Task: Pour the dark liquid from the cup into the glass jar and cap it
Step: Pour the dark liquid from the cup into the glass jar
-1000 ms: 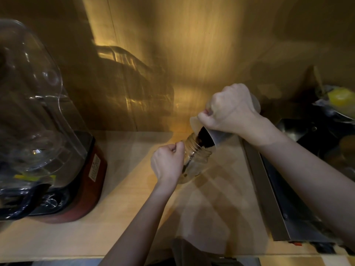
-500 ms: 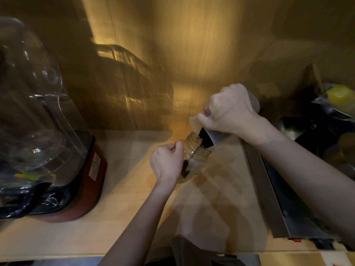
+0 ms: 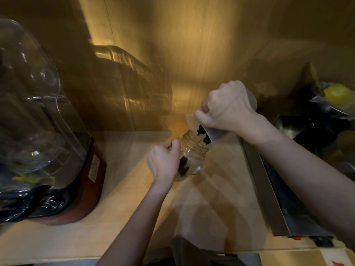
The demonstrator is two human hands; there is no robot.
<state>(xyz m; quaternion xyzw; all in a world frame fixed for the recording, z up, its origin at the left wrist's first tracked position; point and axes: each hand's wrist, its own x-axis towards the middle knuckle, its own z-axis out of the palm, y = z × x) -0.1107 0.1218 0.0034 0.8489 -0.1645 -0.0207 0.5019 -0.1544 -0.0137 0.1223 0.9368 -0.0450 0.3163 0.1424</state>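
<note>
Left hand: was bare, no glove, ring or watch seen.
Right hand: was bare likewise.
Forearms: were uncovered, no sleeve in view.

Right hand tipping cup over glass jar, dark liquid at its mouth, left hand gripping jar, wooden counter

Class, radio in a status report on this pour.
Left hand steadying glass jar. Right hand tipping cup, dark liquid entering. No cap on. Nothing in the way.
</note>
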